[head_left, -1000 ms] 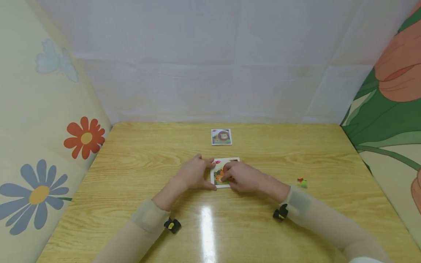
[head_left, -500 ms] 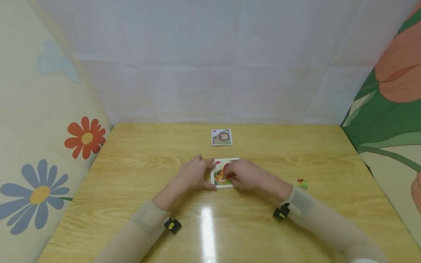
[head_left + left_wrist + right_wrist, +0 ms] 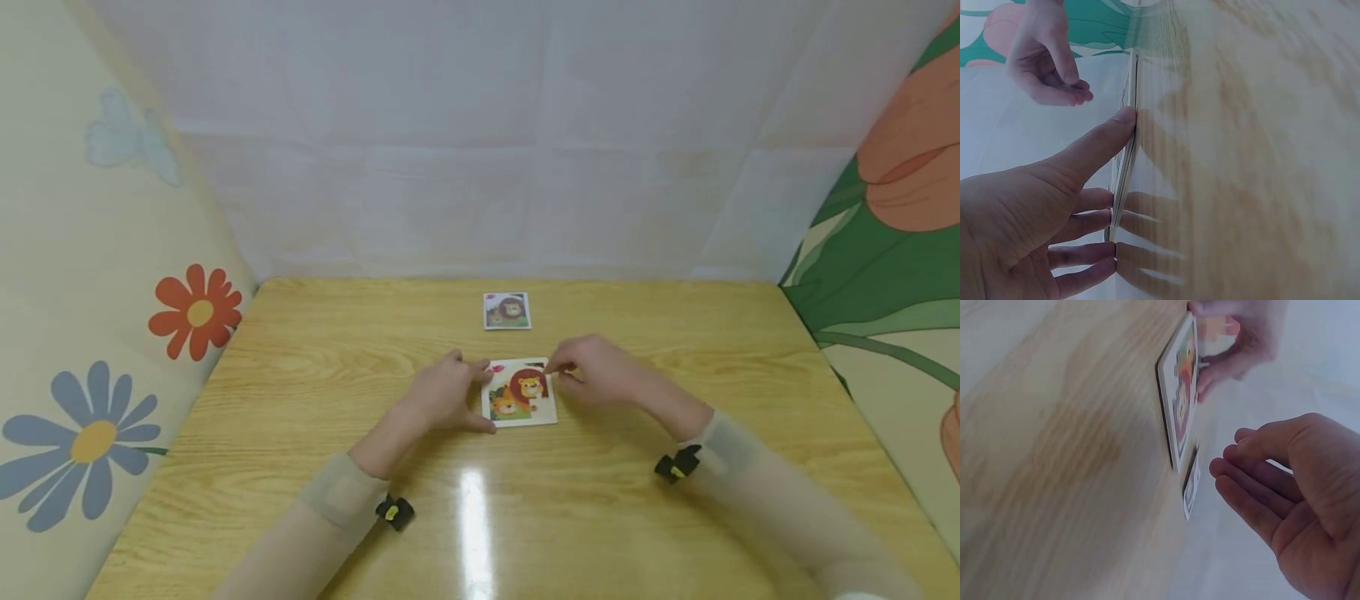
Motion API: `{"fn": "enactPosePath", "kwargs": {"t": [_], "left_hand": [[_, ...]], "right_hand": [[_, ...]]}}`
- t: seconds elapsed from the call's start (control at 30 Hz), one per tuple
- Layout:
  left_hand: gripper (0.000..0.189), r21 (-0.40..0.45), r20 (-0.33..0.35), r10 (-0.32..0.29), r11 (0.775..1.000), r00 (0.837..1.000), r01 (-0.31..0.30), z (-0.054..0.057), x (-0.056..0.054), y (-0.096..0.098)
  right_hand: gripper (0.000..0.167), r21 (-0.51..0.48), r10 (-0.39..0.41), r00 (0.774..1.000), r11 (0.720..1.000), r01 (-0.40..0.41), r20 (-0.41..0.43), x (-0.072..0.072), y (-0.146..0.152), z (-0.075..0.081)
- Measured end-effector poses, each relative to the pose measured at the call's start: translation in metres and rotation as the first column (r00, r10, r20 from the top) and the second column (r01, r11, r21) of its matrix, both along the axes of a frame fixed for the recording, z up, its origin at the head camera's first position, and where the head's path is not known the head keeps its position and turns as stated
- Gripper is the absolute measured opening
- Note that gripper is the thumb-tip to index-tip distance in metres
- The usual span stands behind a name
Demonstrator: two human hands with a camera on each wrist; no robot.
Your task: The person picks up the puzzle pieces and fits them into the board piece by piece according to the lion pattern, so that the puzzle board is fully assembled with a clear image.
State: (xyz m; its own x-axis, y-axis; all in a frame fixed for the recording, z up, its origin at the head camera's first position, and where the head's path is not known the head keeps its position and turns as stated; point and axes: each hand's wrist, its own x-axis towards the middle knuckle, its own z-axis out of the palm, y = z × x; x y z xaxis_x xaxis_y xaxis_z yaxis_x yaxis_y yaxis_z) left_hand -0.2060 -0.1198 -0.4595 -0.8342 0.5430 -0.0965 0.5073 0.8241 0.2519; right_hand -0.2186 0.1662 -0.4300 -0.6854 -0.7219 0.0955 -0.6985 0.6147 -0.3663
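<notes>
A square jigsaw puzzle (image 3: 529, 387) in a white frame lies on the table, showing a lion and a smaller orange animal. Its lower right part is bare and pale; a dark patch shows at the top right corner. My left hand (image 3: 442, 393) holds the puzzle's left side, thumb at the near corner and fingers at the far one. Just off the right edge hovers my right hand (image 3: 600, 372). In the right wrist view its fingers (image 3: 1254, 506) are loosely curled, thumb close to the index finger, with nothing visible between them.
Behind the puzzle lies a smaller picture card (image 3: 507, 311) with the same lion scene. A white cloth (image 3: 480, 167) hangs at the back of the wooden table (image 3: 337, 333). Flower-painted panels (image 3: 97, 442) stand at both sides.
My right hand has drawn back from the puzzle to the right, uncovering the lion's head. My left hand has stayed put. The small coloured piece at right is now hidden behind my right arm.
</notes>
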Motion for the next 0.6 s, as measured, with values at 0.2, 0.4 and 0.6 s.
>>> {"fn": "enactPosePath", "kwargs": {"t": [0.2, 0.4, 0.6], "left_hand": [[0.09, -0.001, -0.008, -0.009, 1.0, 1.0, 0.009, 0.001, 0.0, 0.0], [0.09, -0.01, -0.015, -0.014, 1.0, 1.0, 0.013, 0.002, 0.001, 0.0], [0.09, -0.014, -0.01, -0.013, 1.0, 1.0, 0.012, 0.005, 0.002, 0.0]], "right_hand": [[0.017, 0.032, -0.054, 0.999, 0.998, 0.054, -0.005, -0.003, 0.03, 0.009], [0.015, 0.075, -0.103, 0.994, 0.991, 0.107, -0.046, -0.003, 0.061, 0.014], [0.015, 0.09, -0.145, 0.989, 0.985, 0.147, -0.03, 0.0, 0.09, 0.018]]}}
